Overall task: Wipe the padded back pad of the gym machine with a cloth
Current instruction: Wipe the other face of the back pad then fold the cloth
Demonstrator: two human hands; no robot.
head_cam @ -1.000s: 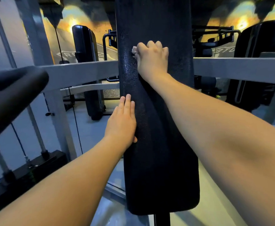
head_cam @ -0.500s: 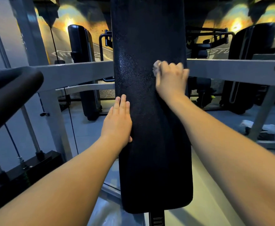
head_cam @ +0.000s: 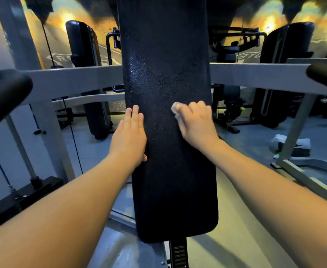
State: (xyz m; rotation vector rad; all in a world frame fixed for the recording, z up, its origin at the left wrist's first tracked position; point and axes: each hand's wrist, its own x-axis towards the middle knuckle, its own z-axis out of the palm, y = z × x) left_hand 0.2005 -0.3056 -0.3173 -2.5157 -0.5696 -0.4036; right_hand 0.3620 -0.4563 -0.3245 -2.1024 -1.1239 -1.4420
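Observation:
A tall black padded back pad [head_cam: 168,180] stands upright in the middle of the head view. My right hand [head_cam: 195,120] presses a small pale cloth [head_cam: 175,110] against the pad's right half at mid height, with the fingers curled over it; only a corner of the cloth shows. At the pad's left edge my left hand [head_cam: 129,138] rests flat, fingers straight and pointing up, thumb on the pad's face.
Grey frame bars [head_cam: 71,82] cross behind the pad on both sides. Black padded handles stick in at left [head_cam: 5,93] and right [head_cam: 325,76]. A weight stack [head_cam: 23,192] stands low left. Other machines line the back wall. A white and black bundle [head_cam: 292,145] lies on the floor at right.
My right hand has slid the cloth down the pad, from the upper left part across to the right and then lower. The left hand has stayed at the left edge.

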